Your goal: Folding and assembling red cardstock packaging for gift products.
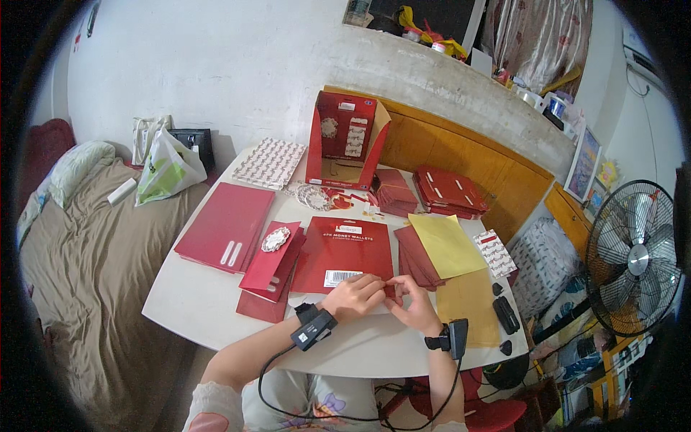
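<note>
A flat red printed packet with a white barcode label lies on the white table in front of me. My left hand rests over its lower edge, fingers bent and pressed together at the lower right corner. My right hand pinches that same corner from the right, thumb and forefinger closed on the edge. The fingertips partly hide the corner. Left of the packet lie folded red card wallets, the top one carrying a white rosette. On the right, a yellow sheet partly covers more dark red cards.
An upright red display box stands at the back. Beside it are stacked red packs, patterned white sheets and white lace rosettes. A large red card stack sits left. A black case lies near the right edge, with a fan beyond.
</note>
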A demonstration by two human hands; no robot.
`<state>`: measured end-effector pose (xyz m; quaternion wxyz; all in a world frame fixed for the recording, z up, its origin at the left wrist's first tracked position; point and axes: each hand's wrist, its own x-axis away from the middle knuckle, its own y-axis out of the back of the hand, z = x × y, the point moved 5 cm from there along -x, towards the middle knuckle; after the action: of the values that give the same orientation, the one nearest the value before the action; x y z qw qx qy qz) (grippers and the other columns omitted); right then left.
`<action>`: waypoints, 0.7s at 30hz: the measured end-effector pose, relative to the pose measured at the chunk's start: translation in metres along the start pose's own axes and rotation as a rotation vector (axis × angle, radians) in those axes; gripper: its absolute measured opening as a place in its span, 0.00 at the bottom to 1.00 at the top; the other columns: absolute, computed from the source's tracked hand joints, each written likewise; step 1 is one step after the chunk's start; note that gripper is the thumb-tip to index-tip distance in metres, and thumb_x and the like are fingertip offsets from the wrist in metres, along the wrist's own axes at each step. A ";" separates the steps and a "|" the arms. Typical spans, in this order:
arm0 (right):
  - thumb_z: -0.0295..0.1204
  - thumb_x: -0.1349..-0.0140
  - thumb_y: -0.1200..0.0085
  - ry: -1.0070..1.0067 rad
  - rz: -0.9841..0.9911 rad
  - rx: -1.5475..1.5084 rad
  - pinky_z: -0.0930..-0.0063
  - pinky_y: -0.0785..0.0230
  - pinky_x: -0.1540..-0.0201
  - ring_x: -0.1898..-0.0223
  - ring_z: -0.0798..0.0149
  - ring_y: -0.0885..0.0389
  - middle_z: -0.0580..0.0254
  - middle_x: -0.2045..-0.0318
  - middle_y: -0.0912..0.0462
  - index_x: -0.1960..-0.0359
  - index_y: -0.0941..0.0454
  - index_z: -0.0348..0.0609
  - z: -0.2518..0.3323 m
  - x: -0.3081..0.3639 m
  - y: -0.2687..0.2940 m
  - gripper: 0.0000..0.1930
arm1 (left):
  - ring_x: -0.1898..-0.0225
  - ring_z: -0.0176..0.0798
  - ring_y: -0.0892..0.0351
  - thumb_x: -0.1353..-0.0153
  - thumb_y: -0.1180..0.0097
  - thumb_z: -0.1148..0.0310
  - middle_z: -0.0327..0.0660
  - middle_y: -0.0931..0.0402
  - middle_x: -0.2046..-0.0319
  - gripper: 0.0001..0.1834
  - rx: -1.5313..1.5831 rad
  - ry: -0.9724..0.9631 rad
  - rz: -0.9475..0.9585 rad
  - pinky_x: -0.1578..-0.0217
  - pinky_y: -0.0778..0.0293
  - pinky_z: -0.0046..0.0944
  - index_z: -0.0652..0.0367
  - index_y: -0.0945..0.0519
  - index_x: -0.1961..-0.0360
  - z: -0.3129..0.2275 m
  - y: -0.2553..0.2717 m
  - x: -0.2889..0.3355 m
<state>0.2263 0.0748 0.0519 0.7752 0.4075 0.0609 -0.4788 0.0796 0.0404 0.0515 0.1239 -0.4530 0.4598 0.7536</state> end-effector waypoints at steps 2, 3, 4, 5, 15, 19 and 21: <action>0.21 0.50 0.38 -0.004 -0.004 0.014 0.78 0.36 0.71 0.76 0.75 0.30 0.69 0.81 0.30 0.53 0.30 0.38 -0.001 0.001 0.002 0.21 | 0.56 0.47 0.21 0.55 0.44 0.71 0.48 0.24 0.61 0.13 0.015 -0.003 0.021 0.60 0.20 0.41 0.65 0.25 0.67 -0.001 -0.006 0.001; 0.21 0.50 0.38 -0.008 -0.004 0.021 0.78 0.37 0.72 0.77 0.74 0.30 0.68 0.81 0.30 0.54 0.30 0.39 -0.003 0.001 0.002 0.21 | 0.56 0.47 0.21 0.56 0.44 0.71 0.48 0.24 0.62 0.14 0.028 0.000 0.046 0.59 0.21 0.41 0.65 0.25 0.66 0.000 -0.008 0.001; 0.21 0.50 0.38 -0.006 -0.004 0.020 0.78 0.37 0.72 0.77 0.74 0.30 0.68 0.81 0.30 0.54 0.30 0.39 -0.003 0.001 0.003 0.21 | 0.56 0.47 0.21 0.56 0.44 0.71 0.48 0.24 0.62 0.14 0.026 0.000 0.047 0.59 0.21 0.41 0.65 0.25 0.66 0.000 -0.008 -0.001; 0.21 0.49 0.38 -0.025 0.010 0.060 0.76 0.35 0.72 0.77 0.70 0.28 0.65 0.80 0.29 0.54 0.30 0.39 -0.003 0.001 0.004 0.20 | 0.59 0.46 0.22 0.56 0.45 0.70 0.45 0.25 0.65 0.11 0.021 -0.011 0.014 0.62 0.22 0.39 0.63 0.26 0.70 0.000 -0.007 -0.004; 0.22 0.55 0.40 0.295 -0.129 0.505 0.61 0.34 0.61 0.65 0.53 0.28 0.59 0.69 0.26 0.63 0.25 0.41 0.022 -0.003 -0.003 0.14 | 0.65 0.44 0.22 0.55 0.44 0.68 0.43 0.26 0.69 0.09 0.013 0.046 0.189 0.66 0.23 0.41 0.61 0.27 0.73 0.001 -0.005 -0.004; 0.21 0.54 0.42 0.280 -0.180 0.507 0.62 0.34 0.61 0.65 0.53 0.27 0.60 0.70 0.26 0.66 0.24 0.41 0.022 -0.001 -0.006 0.12 | 0.68 0.46 0.22 0.50 0.42 0.67 0.44 0.24 0.71 0.09 0.032 0.089 0.246 0.67 0.24 0.42 0.61 0.24 0.72 0.016 0.026 -0.004; 0.20 0.53 0.42 0.243 -0.316 0.516 0.62 0.34 0.62 0.65 0.54 0.26 0.60 0.69 0.25 0.69 0.24 0.42 0.010 0.000 0.001 0.09 | 0.69 0.47 0.21 0.46 0.41 0.66 0.44 0.23 0.72 0.08 0.033 0.171 0.172 0.67 0.24 0.43 0.60 0.22 0.71 0.039 0.046 0.007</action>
<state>0.2239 0.0679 0.0592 0.5495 0.6304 0.0920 -0.5405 0.0256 0.0450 0.0798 0.0265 -0.4726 0.5181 0.7124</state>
